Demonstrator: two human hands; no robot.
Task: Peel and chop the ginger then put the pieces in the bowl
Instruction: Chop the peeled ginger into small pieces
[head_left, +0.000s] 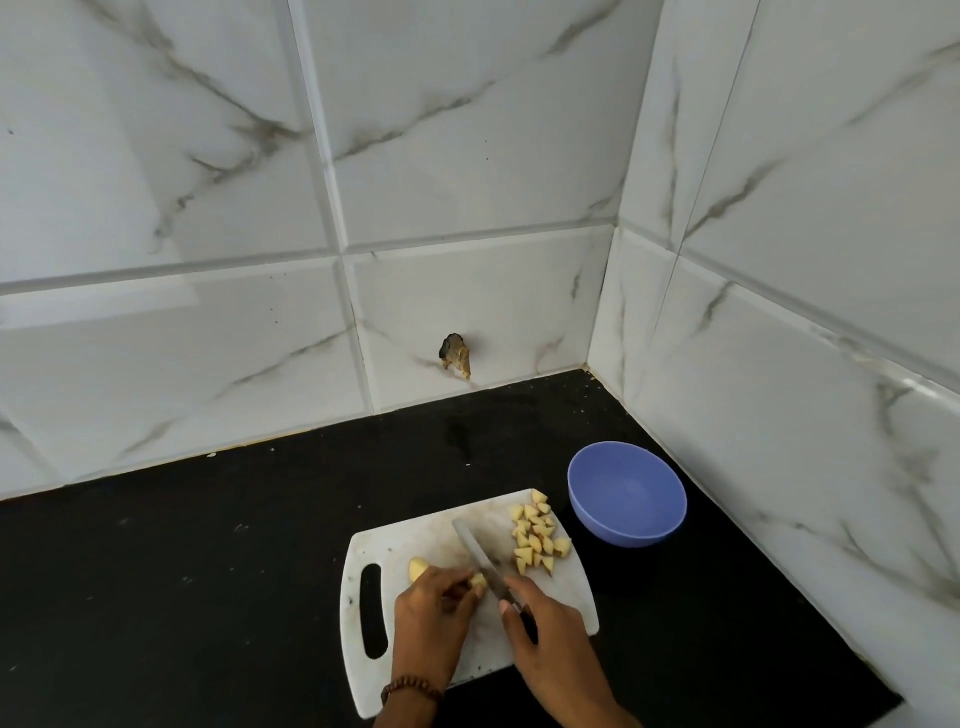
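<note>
A white cutting board (415, 535) lies on the black counter. My left hand (434, 618) pinches a peeled yellow ginger piece (478, 581) against the board. A second peeled ginger chunk (417, 568) lies just behind that hand. My right hand (550, 639) grips the handle of a knife (478, 553), whose blade rests right beside the held piece. Several chopped ginger pieces (537, 532) are heaped at the board's far right corner. A blue bowl (627, 493) stands to the right of the board and looks empty.
The black counter (208, 571) ends at marble-tiled walls behind and to the right, forming a corner near the bowl. A scrap of ginger peel (457, 357) sticks to the back wall just above the counter. A beaded bracelet (410, 688) sits on my left wrist.
</note>
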